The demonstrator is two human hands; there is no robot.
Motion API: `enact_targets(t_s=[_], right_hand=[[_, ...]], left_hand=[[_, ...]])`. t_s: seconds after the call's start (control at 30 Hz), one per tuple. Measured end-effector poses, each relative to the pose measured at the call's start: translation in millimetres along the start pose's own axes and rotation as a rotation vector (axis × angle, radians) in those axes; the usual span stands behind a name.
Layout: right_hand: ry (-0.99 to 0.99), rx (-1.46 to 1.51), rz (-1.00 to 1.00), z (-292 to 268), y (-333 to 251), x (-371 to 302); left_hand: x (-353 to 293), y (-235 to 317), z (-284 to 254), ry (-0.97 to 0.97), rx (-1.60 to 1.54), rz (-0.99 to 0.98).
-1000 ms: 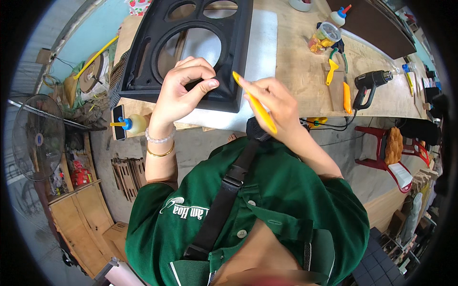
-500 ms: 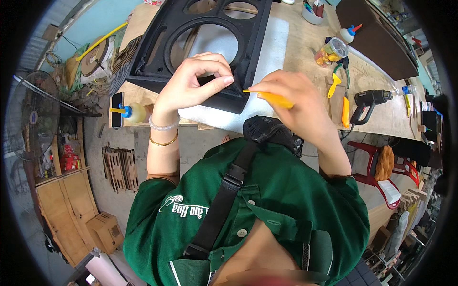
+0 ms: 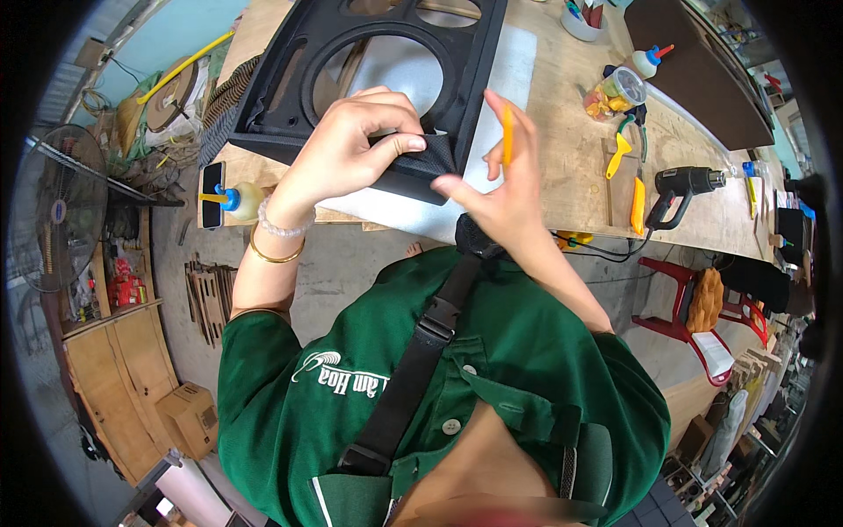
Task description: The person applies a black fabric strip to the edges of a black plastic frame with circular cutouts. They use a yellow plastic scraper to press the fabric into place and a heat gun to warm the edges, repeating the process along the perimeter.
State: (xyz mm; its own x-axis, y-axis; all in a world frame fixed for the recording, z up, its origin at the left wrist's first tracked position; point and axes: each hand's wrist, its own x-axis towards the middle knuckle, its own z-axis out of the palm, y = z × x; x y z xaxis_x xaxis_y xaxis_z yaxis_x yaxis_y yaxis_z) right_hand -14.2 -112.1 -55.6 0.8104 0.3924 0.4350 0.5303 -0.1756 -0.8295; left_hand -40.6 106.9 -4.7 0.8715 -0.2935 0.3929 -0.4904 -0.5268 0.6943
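Observation:
A black speaker cabinet (image 3: 290, 132) with round cut-outs lies on the bench, its near right corner below my hands. My left hand (image 3: 364, 136) is closed in a pinch on a flap of black textured covering (image 3: 436, 156), lifted at that corner. Just right of the corner is my right hand (image 3: 505, 189), thumb stretched toward the flap and the other fingers raised. A slim yellow hand tool (image 3: 507, 136) is held upright among those fingers; its exact kind is unclear. Whether the right thumb touches the covering I cannot tell.
White foam sheet (image 3: 514, 70) lies under the cabinet. Rightward are a tub of yellow pieces (image 3: 615, 92), a yellow scraper (image 3: 618, 156), a yellow-handled tool (image 3: 637, 206) and a black heat gun (image 3: 685, 189). At left, a glue bottle (image 3: 246, 200) lies by a phone (image 3: 212, 193).
My right hand has turned upright and opened its thumb toward the corner, the yellow tool swinging from level to upright. The black flap now shows lifted beside my left fingertips.

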Motion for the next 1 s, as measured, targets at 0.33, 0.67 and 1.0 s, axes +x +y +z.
enact_targets(t_s=[0.33, 0.67, 1.0], right_hand=[[-0.05, 0.088, -0.069, 22.9, 8.5, 3.1], [-0.081, -0.131, -0.158, -4.1, 18.0, 3.2], [-0.241, -0.557, -0.3, -36.3, 27.9, 62.8]], left_hand=[[-0.3, -1.5, -1.1, -0.043, -0.092, -0.04], [2.8, 11.3, 5.5, -0.121, 0.113, 0.033], [-5.0, 14.5, 13.7, 0.027, 0.381, -0.004]])
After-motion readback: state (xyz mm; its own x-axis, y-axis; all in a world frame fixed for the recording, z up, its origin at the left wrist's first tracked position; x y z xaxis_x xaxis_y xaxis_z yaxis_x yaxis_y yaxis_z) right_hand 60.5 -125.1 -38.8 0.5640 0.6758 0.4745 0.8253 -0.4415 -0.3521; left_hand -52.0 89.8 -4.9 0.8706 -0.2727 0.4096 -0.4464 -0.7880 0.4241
